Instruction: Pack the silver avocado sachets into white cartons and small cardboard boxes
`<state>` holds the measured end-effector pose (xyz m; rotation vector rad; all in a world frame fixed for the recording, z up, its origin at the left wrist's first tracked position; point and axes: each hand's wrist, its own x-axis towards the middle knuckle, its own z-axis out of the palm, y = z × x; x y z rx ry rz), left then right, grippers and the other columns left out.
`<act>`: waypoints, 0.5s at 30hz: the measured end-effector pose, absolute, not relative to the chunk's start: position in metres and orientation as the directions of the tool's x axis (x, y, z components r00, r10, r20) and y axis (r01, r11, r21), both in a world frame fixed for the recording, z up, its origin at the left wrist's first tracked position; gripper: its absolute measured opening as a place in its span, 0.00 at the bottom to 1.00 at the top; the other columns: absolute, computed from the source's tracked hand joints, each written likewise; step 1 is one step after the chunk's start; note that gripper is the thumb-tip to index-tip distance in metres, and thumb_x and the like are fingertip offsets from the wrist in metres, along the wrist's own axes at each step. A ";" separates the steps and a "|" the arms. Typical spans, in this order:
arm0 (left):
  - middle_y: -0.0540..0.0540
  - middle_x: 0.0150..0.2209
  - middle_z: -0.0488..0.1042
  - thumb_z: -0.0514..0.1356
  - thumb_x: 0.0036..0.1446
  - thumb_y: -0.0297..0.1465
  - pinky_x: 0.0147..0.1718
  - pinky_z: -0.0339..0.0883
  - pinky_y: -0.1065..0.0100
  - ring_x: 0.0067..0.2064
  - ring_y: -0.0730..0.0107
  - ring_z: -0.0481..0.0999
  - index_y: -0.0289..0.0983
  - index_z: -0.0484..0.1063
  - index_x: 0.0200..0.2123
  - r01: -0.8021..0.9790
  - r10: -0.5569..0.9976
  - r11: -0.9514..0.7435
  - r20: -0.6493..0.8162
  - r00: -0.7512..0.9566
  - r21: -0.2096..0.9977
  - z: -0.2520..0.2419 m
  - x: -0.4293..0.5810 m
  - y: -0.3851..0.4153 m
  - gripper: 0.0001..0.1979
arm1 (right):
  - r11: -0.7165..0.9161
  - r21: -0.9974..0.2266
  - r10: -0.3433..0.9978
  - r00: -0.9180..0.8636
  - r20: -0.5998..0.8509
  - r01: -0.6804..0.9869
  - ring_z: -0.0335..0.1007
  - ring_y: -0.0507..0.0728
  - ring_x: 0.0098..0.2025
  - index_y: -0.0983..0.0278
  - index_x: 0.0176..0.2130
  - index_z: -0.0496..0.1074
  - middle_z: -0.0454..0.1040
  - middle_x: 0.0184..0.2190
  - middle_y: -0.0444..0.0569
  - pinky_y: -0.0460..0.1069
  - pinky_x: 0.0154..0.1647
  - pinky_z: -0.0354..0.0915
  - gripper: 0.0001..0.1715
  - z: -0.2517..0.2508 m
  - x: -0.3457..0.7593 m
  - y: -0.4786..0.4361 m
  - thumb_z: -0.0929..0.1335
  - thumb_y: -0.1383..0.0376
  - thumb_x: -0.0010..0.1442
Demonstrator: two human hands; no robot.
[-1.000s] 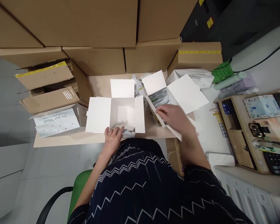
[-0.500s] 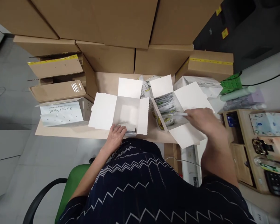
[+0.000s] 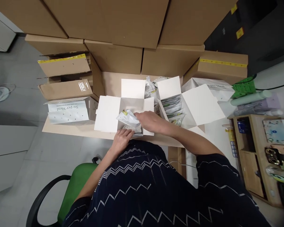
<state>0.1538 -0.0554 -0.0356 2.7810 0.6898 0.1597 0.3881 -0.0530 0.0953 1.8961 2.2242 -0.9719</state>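
Note:
Above the open white box point(image 3: 108, 113), my right hand point(image 3: 150, 122) grips a white packet point(image 3: 127, 118) by its right end; the packet has a small yellow-green print. My left hand point(image 3: 122, 139) lies at the near edge of this box, its fingers curled over the rim beside another packet point(image 3: 132, 128) inside. The thumb of the left hand is hidden. To the right stands a second open white box point(image 3: 203, 105), with a row of upright packets point(image 3: 171, 105) along its left side. My right forearm passes over its near flap.
More packets point(image 3: 150, 86) lie behind the two boxes. A closed white box point(image 3: 68, 112) and an open brown carton point(image 3: 66, 90) stand at left. Large brown cartons point(image 3: 119, 58) wall off the back. A wooden organiser point(image 3: 253, 151) is at right, a green chair point(image 3: 78, 183) below left.
My right hand has moved left from the right-hand box to above the left-hand box, carrying a packet. My left hand stays at the near rim. The view has shifted slightly.

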 end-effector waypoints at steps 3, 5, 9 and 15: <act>0.40 0.53 0.78 0.52 0.64 0.22 0.50 0.69 0.55 0.52 0.56 0.76 0.38 0.74 0.56 0.472 0.507 -0.837 0.064 0.860 0.277 -0.037 0.152 -0.057 0.21 | 0.107 -0.384 0.857 -0.281 -0.432 0.917 0.71 0.59 0.36 0.71 0.53 0.71 0.77 0.37 0.62 0.52 0.35 0.58 0.21 0.101 0.382 -0.049 0.60 0.75 0.64; 0.41 0.52 0.78 0.52 0.64 0.22 0.49 0.68 0.56 0.51 0.56 0.76 0.38 0.74 0.56 0.473 0.506 -0.840 0.067 0.860 0.267 -0.038 0.152 -0.058 0.20 | 0.120 -0.372 0.860 -0.284 -0.424 0.920 0.71 0.59 0.36 0.71 0.52 0.72 0.77 0.37 0.61 0.52 0.36 0.58 0.21 0.113 0.384 -0.049 0.59 0.76 0.64; 0.42 0.52 0.78 0.52 0.63 0.21 0.49 0.68 0.56 0.50 0.56 0.75 0.37 0.74 0.55 0.448 0.477 -0.858 0.064 0.877 0.251 -0.038 0.156 -0.059 0.21 | 0.139 -0.348 0.814 -0.307 -0.493 0.927 0.72 0.58 0.36 0.71 0.47 0.76 0.78 0.37 0.62 0.52 0.36 0.59 0.19 0.112 0.383 -0.041 0.59 0.77 0.64; 0.39 0.53 0.77 0.52 0.64 0.23 0.50 0.68 0.55 0.51 0.56 0.74 0.38 0.72 0.56 0.471 0.500 -0.840 0.050 0.864 0.269 -0.039 0.158 -0.061 0.20 | 0.211 -0.420 0.654 -0.447 -0.610 0.882 0.73 0.58 0.39 0.68 0.43 0.79 0.79 0.41 0.60 0.50 0.36 0.60 0.14 0.041 0.364 -0.016 0.64 0.70 0.65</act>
